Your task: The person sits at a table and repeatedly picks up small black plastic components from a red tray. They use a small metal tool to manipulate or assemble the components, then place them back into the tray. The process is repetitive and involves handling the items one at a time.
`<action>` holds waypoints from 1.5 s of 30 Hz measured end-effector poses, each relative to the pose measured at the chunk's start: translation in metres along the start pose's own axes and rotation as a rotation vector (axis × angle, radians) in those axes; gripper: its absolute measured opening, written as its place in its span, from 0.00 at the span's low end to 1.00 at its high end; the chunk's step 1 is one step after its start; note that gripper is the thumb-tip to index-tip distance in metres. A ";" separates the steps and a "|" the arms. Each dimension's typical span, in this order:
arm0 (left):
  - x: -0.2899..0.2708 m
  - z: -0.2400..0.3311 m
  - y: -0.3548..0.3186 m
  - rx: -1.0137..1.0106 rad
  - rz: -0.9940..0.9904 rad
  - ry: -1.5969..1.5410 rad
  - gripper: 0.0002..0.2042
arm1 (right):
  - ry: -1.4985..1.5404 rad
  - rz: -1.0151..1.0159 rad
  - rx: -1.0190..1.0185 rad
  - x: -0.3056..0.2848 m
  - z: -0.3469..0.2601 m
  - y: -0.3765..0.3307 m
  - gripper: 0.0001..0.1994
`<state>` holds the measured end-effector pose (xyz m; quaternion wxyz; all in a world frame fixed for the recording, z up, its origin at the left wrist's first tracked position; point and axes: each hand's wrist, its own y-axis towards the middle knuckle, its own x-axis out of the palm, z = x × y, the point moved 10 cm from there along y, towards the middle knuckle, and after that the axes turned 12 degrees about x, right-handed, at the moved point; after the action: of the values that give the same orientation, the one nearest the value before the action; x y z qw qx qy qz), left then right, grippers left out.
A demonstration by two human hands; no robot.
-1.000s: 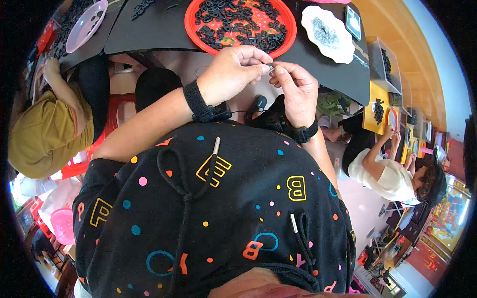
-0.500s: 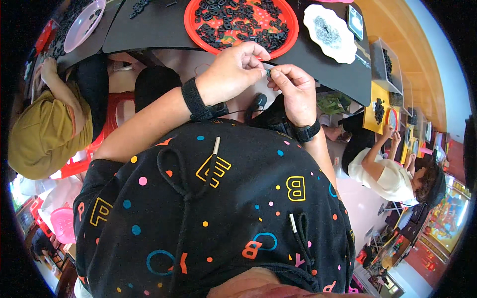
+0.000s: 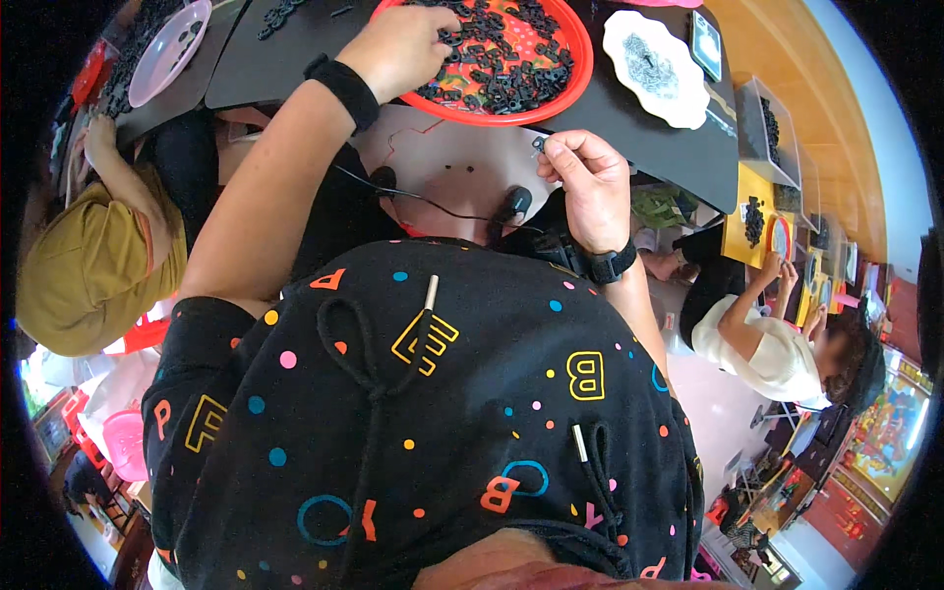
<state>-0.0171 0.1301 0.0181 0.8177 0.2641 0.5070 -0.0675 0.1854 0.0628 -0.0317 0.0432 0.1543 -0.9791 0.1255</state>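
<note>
A round red tray [image 3: 582, 69] with a patterned bottom stands at the table's edge, filled with loose small black plastic pieces [image 3: 526, 88]. My left hand [image 3: 398, 49] reaches over the tray's left side, fingertips bent together down at the pieces; what they pinch, if anything, is hidden. Just in front of the tray, off the table edge, my right hand [image 3: 593, 187] is closed, holding a small black plastic piece [image 3: 539, 145] between thumb and forefinger. To the right of the tray lies a white scalloped plate [image 3: 688, 106] with a heap of tiny dark bits [image 3: 649, 64].
The dark table [image 3: 629, 143] curves across the top. A phone-like flat object [image 3: 705, 46] lies by the plate. At left is a pale bowl [image 3: 147, 87]; a clear bin [image 3: 755, 123] stands right. One person in mustard [image 3: 93, 261] sits left, another in white [image 3: 752, 339] works right.
My left hand has left the right hand and moved up and left to the red tray. The right hand stays nearly in place, with the black piece now showing at its fingertips.
</note>
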 end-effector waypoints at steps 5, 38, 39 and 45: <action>0.026 0.002 -0.005 0.080 -0.001 0.051 0.10 | 0.078 -0.001 0.016 -0.007 0.007 0.005 0.04; 0.070 0.095 -0.080 -0.447 -0.159 -1.561 0.09 | 0.161 0.060 -0.062 -0.010 -0.001 -0.011 0.05; 0.069 0.096 -0.081 -0.453 -0.155 -1.563 0.09 | 0.162 0.066 -0.071 -0.009 -0.003 -0.013 0.05; 0.073 0.093 -0.085 -0.425 -0.160 -1.488 0.08 | 0.146 0.050 -0.088 -0.003 -0.009 -0.023 0.05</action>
<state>0.0589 0.0226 -0.0436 0.9686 -0.0506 -0.1555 -0.1873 0.1958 0.0449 -0.0185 0.1182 0.1180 -0.9814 0.0944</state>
